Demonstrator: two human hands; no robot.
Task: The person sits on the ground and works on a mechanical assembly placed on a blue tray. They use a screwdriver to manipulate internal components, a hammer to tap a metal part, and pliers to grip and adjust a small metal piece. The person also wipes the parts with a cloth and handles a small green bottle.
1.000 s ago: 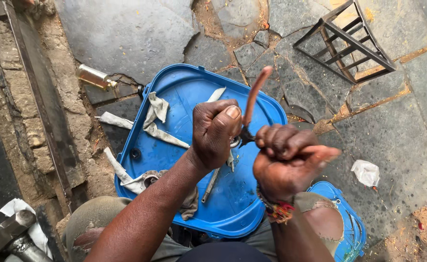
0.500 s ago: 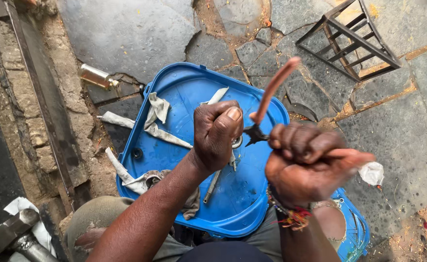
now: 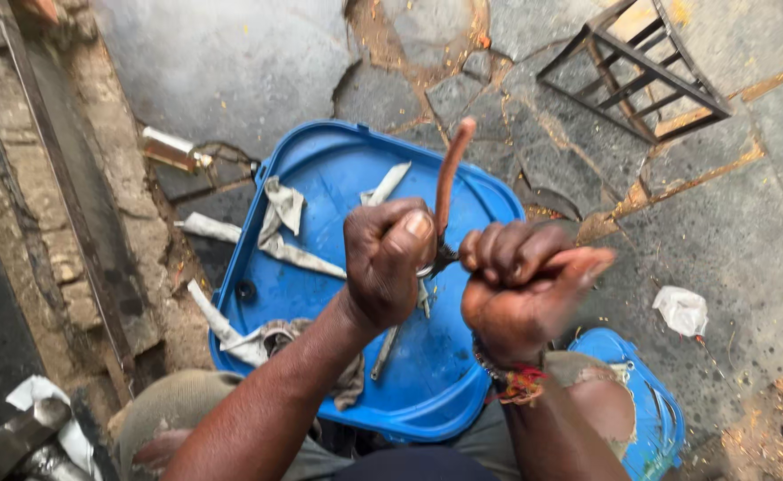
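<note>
We see both hands up over the blue lid (image 3: pixel 320 178), fists near each other. L hand (image 3: pixel 384 261) is clenched tight, thumb on top, closed around a small metal piece (image 3: pixel 436 261) that pokes out toward the other hand; what's inside the fist we can't tell. R hand (image 3: pixel 514 289) is also curled shut, fingers wrapped round a reddish-brown rod (image 3: pixel 449 174) that rises from between the two fists & tilts slightly right at the top. R hand is motion-blurred, esp. at the thumb side. A red & yellow thread band (image 3: pixel 518 383) sits on the R wrist.

Containers: the blue lid lies flat on the cracked stone floor (image 3: pixel 231 62), acting as a tray. In it: crumpled grey rag strips (image 3: pixel 284 223), another rag bundle (image 3: pixel 271 338) at the near-left edge, & a thin metal tool (image 3: pixel 389 343) lying under the L forearm. A 2nd blue plastic item (image 3: pixel 645 392) sits by the R knee. Off the lid: a small bottle (image 3: pixel 170 148) at left, a metal frame stand (image 3: pixel 641 67) top right, a white crumpled scrap (image 3: pixel 681 310) at right.

Vs. 0.5 s ago: the rod stood more tilted to the right then; now it's nearer upright. R hand has moved a bit left & closer to the L fist. L hand grip unchanged; lid contents same.
</note>
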